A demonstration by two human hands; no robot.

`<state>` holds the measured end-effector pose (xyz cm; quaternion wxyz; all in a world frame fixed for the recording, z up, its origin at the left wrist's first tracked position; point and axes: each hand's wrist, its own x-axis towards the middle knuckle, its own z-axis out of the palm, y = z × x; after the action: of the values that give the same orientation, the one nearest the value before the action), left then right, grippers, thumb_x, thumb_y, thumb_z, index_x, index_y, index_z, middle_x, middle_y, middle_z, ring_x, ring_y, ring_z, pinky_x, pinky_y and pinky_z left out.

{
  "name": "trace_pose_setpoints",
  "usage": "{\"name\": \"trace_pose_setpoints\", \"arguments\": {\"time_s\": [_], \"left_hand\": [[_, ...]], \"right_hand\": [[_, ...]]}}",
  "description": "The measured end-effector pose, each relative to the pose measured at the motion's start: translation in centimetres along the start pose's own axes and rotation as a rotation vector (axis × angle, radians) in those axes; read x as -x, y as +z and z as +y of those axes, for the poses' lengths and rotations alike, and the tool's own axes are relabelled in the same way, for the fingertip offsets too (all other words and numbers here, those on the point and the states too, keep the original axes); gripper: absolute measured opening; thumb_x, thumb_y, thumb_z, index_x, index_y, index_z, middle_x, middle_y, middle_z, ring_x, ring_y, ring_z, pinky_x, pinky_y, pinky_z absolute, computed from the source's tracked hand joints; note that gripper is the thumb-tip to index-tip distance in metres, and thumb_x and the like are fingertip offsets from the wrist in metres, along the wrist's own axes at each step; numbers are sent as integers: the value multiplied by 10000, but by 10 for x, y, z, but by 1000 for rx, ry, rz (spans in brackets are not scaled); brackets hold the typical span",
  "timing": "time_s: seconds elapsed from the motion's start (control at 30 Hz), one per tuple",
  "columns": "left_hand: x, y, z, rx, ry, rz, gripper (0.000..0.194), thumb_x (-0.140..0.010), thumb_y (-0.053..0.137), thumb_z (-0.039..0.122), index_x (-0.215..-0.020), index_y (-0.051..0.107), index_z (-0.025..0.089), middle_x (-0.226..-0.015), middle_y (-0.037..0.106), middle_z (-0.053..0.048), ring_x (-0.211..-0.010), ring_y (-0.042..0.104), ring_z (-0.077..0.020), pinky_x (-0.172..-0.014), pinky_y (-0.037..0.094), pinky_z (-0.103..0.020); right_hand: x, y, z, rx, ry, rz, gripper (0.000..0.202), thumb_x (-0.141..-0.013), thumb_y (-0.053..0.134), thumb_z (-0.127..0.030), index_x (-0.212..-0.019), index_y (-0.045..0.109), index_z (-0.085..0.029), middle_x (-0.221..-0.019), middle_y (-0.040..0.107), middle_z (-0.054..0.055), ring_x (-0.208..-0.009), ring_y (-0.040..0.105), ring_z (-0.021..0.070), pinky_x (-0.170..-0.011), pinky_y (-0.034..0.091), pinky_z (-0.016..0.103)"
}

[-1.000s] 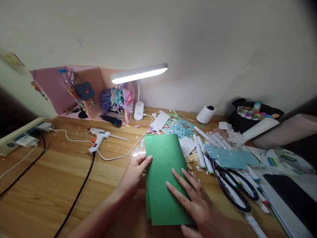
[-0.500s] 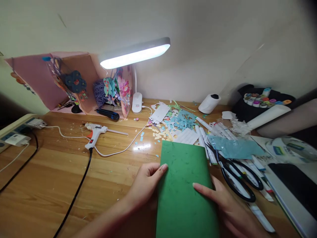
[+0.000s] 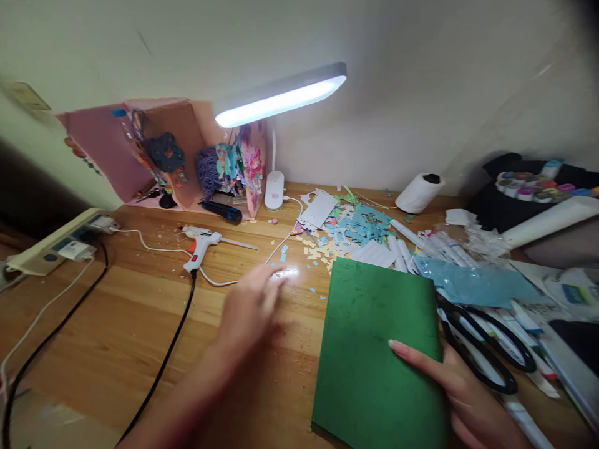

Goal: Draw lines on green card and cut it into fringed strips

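Observation:
A green card (image 3: 374, 368), flat-faced with faint darker marks and a rounded right side, fills the lower middle of the view; whether it is folded or a solid panel I cannot tell. My right hand (image 3: 468, 386) grips its right edge, thumb on the front face and the other fingers hidden behind. Left of the card, my left hand (image 3: 250, 305) is over the wooden table, slightly blurred, fingers stretched and apart with nothing seen in them. The white glue gun (image 3: 199, 246) lies beyond it to the left, a glue stick in its back.
Paper scraps (image 3: 365, 224) are strewn behind the card. Black-handled scissors (image 3: 486, 343), markers (image 3: 407, 237) and a blue plastic packet (image 3: 477, 284) crowd the right. A lit lamp (image 3: 285, 100) overhangs a pink box (image 3: 103, 149). Cables run from a power strip (image 3: 47, 249) at left.
My left hand has let go of the card's left edge and moved left over the table. My right hand still holds the card. The view has turned a little left.

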<state>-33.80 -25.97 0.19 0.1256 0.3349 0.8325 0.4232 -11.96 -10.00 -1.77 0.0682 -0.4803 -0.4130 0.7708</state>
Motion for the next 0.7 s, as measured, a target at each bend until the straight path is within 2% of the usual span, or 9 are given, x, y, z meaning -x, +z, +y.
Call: {"name": "trace_pose_setpoints", "arguments": {"time_s": [0.03,0.07,0.13,0.17,0.2,0.3,0.47,0.6,0.7], "left_hand": [[-6,-18,-9,-252,-7,90,268,-874,497,312,-1051,655,186,-1104,639,-115,-1032,565,-287,-899,398,-357],[-11,-36,-19,-516,-76,173,316,-876,484,304,-1092,628,124,-1125,610,-169,-1049,550,-324,-899,396,-398],[-20,-67,-42,-920,-299,253,422,-877,464,350,-1120,583,25,-1137,560,-268,-1056,526,-400,-828,419,-457],[-23,-79,-54,-954,-346,251,452,-864,478,367,-1083,590,-12,-1108,556,-309,-1033,528,-437,-777,428,-476],[-25,-87,-64,-959,-357,231,439,-854,489,389,-1034,618,9,-1061,584,-294,-997,552,-428,-754,436,-460],[-29,-99,-84,-943,-334,158,357,-850,474,398,-973,664,123,-997,651,-186,-909,613,-342,-708,446,-370],[-25,-118,-94,-924,-280,144,309,-812,498,400,-948,683,194,-1010,674,-101,-881,626,-281,-689,427,-302],[-18,-149,-106,-902,-252,212,328,-825,477,418,-967,661,186,-1050,660,-103,-937,608,-280,-728,424,-302],[-19,-171,-120,-857,-259,224,289,-808,521,372,-970,655,174,-1057,655,-109,-974,597,-284,-761,427,-303]], "right_hand": [[0,0,0,12,2,12,935,-543,804,-405,-1360,426,-152,-1060,705,146,-940,663,365,-753,580,420],[1,0,0,32,3,24,956,-531,803,-425,-1364,420,-153,-1075,699,150,-954,657,372,-749,583,421],[1,2,1,81,10,50,1004,-505,797,-465,-1375,400,-159,-1108,684,155,-980,643,390,-744,587,432],[2,2,1,99,18,66,1038,-492,794,-482,-1388,376,-165,-1121,678,155,-988,638,397,-742,588,438],[2,3,1,109,32,77,1074,-483,791,-494,-1404,342,-170,-1130,673,156,-992,635,401,-742,590,442],[3,5,1,96,85,66,1177,-457,798,-497,-1438,240,-166,-1128,673,164,-995,631,412,-750,589,452],[3,9,-1,96,112,52,1194,-438,795,-506,-1430,242,-140,-1113,677,177,-1008,623,418,-741,596,443],[4,11,-2,97,104,78,1174,-450,777,-506,-1435,248,-151,-1101,685,161,-996,631,413,-695,608,434],[5,11,0,73,79,70,1077,-483,787,-444,-1415,314,-182,-1086,693,151,-972,646,401,-710,607,428]]}}
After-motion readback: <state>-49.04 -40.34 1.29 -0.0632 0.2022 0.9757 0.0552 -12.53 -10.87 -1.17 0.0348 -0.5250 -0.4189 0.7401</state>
